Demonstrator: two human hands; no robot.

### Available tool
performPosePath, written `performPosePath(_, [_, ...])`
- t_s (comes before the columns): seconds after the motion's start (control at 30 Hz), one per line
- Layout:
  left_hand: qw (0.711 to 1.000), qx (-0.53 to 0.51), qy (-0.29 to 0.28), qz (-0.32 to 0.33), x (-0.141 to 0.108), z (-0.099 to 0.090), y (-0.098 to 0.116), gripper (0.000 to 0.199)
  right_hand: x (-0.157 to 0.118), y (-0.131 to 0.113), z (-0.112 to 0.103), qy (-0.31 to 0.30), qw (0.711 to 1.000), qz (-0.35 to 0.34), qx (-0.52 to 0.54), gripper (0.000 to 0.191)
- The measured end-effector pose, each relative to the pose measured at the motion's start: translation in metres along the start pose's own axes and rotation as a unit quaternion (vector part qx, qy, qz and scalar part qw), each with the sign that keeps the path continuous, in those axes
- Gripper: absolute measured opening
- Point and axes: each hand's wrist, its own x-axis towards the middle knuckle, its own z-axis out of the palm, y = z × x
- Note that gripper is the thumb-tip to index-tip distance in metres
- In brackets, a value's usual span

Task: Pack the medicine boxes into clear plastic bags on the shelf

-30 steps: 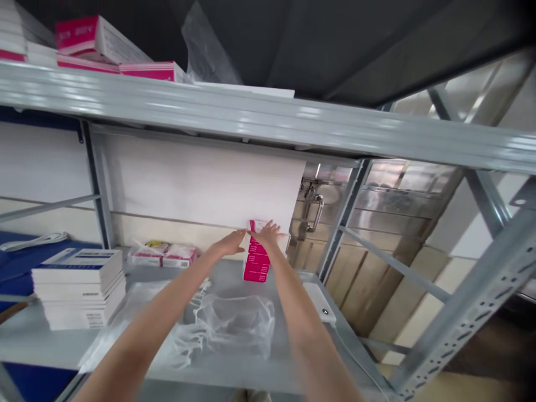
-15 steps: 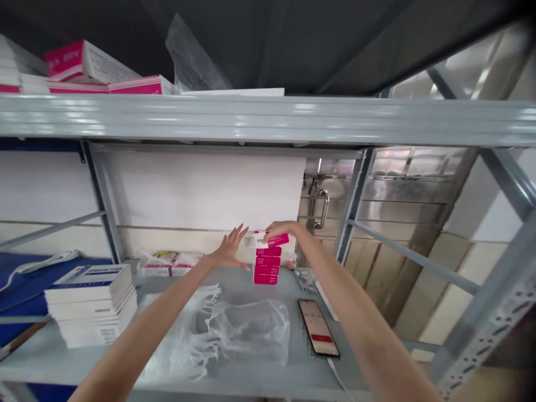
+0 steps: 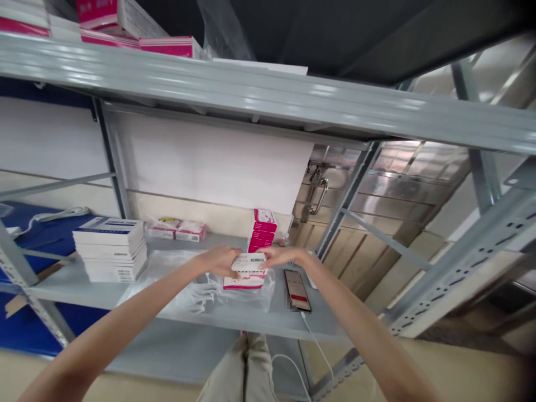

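Note:
A white and magenta box point(image 3: 248, 262) is held at its two ends between my left hand point(image 3: 221, 261) and my right hand point(image 3: 281, 257). Its white side with a barcode faces up toward me. Just beneath it a magenta and white box face point(image 3: 243, 282) shows over the clear plastic bags point(image 3: 251, 300); whether it is a separate box I cannot tell. Behind my hands stands an upright stack of magenta boxes point(image 3: 261, 234). The fingers of both hands are closed on the box ends.
A stack of white and blue boxes point(image 3: 109, 251) stands at the left. Pink and white packs point(image 3: 190, 230) lie at the back. A phone point(image 3: 298, 290) with a white cable lies at the right. The upper shelf's metal beam point(image 3: 251, 92) crosses overhead.
My hands have come down and nearer from the magenta stack, with a box now between them. My left hand has closed from spread fingers. The view has tilted downward.

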Motion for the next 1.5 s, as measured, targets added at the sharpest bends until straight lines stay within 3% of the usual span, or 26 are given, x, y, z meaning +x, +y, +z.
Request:
performPosePath(0.1, [1.0,0.019,-0.011,0.001,0.008,0.01,-0.002,0.056,0.01,0.008,0.018,0.016,0.998,-0.056,-0.013,0.045])
performPosePath(0.3, [1.0,0.024,-0.005,-0.001,0.024,0.036,-0.004,0.052,0.022,0.026,0.043,0.093,0.994,-0.065,0.01,0.033])
performPosePath(0.53, [0.999,0.011,0.037,0.002,0.03,0.079,-0.003,0.051,0.015,0.023,0.077,0.15,0.988,-0.011,-0.035,0.039])
performPosePath(0.73, [0.996,0.045,0.071,0.019,0.034,0.114,-0.004,0.054,0.01,0.026,0.106,0.226,0.96,0.048,-0.156,0.047])
performPosePath(0.97, [0.994,-0.004,0.107,0.015,0.033,0.133,-0.006,0.057,0.027,0.041,0.131,0.267,0.939,0.052,-0.211,0.051])
performPosePath(1.13, [0.992,-0.014,0.125,0.029,0.023,0.138,-0.011,0.052,0.026,0.054,0.14,0.257,0.923,0.02,-0.286,0.044])
performPosePath(1.23, [0.985,0.027,0.169,-0.039,0.01,0.135,-0.02,0.056,0.017,0.063,0.138,0.271,0.899,0.023,-0.344,0.057])
performPosePath(1.33, [0.964,0.008,0.161,-0.211,-0.003,0.133,-0.031,0.059,0.011,0.064,0.132,0.349,0.861,0.113,-0.353,0.068])
performPosePath(1.4, [0.942,-0.086,0.131,-0.296,-0.006,0.133,-0.038,0.048,0.012,0.061,0.126,0.376,0.846,0.19,-0.325,0.062])
performPosePath(1.5, [0.919,-0.25,0.092,-0.292,-0.005,0.138,-0.045,0.018,0.015,0.055,0.121,0.339,0.856,0.265,-0.287,0.049])
